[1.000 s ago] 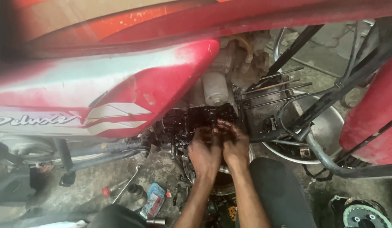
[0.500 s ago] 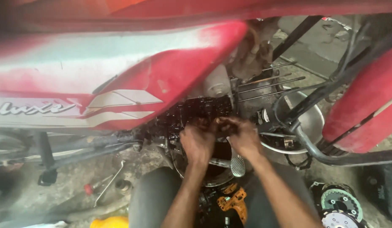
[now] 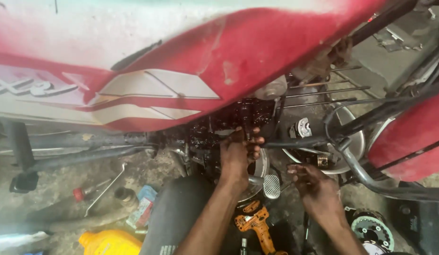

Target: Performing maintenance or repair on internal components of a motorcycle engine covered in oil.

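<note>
Oily black engine block [image 3: 229, 125] of the red motorcycle sits bare under the red and white fuel tank [image 3: 191, 71], its cover off so that the greasy parts inside can be reached from the side. The left hand [image 3: 238, 153] presses against the lower edge of that engine, fingers curled onto the dark metal; whether they pinch a small part there I cannot tell, since grease and shadow hide the fingertips. The right hand [image 3: 314, 186] hangs below and to the right of the engine, apart from it, fingers loosely spread and holding nothing, as if kept free while the other hand works.

Just below the engine, between the two forearms, a ribbed silver foot pedal [image 3: 272, 186] juts out, and beneath it lies an orange power tool [image 3: 255, 222] on the floor, within easy reach. Right of the engine, a shallow round metal pan [image 3: 354, 156] holds removed parts so they stay together. Far below and right of the engine rests a toothed sprocket [image 3: 373, 229]. Left of the engine, on the dusty concrete floor [image 3: 54, 179], lie a red-handled screwdriver [image 3: 85, 192], a thin bent steel rod [image 3: 106, 188] and, lower still, a yellow plastic oil bottle [image 3: 110, 242].
</note>
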